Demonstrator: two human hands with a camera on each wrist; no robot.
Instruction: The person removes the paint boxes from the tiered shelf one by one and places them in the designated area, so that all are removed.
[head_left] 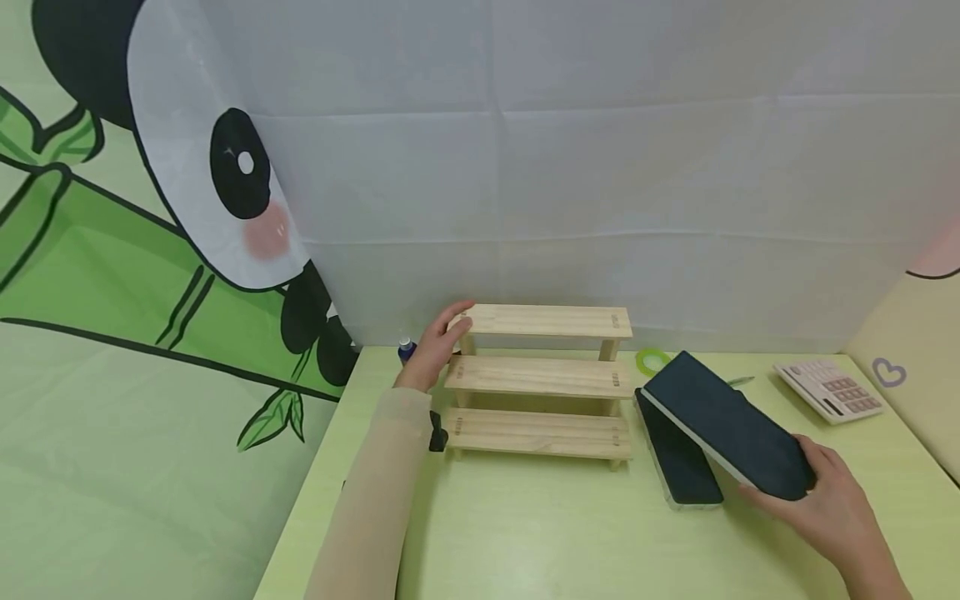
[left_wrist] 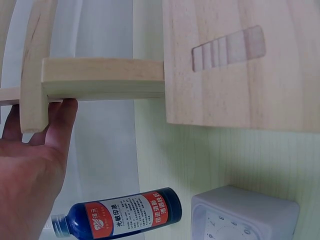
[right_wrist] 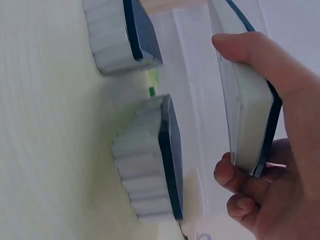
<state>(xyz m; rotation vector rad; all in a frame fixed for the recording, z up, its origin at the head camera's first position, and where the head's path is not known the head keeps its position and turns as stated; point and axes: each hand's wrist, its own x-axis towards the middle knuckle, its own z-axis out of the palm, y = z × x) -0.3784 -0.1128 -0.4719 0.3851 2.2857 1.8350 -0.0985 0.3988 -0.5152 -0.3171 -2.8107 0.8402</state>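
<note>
A three-tier wooden stand (head_left: 540,375) stands upright on the table, and my left hand (head_left: 438,350) grips the left end of its top tier. Seen from the left wrist, those fingers (left_wrist: 62,120) reach behind a wooden leg. My right hand (head_left: 832,500) holds a thick block (head_left: 727,425) with a dark navy face and white sides, tilted above the table. Its thumb lies along one white side in the right wrist view. Beneath it, a similar dark-topped block (head_left: 682,467) lies flat; the right wrist view shows two such blocks with ridged white sides (right_wrist: 142,170).
Behind the left hand is a blue bottle (left_wrist: 130,215) with a red and white label, near a pale clock (left_wrist: 245,220). Right of the stand are a green tape roll (head_left: 651,360), a pen (head_left: 741,381) and a calculator (head_left: 828,392). A printed cloth (head_left: 600,167) hangs behind the table.
</note>
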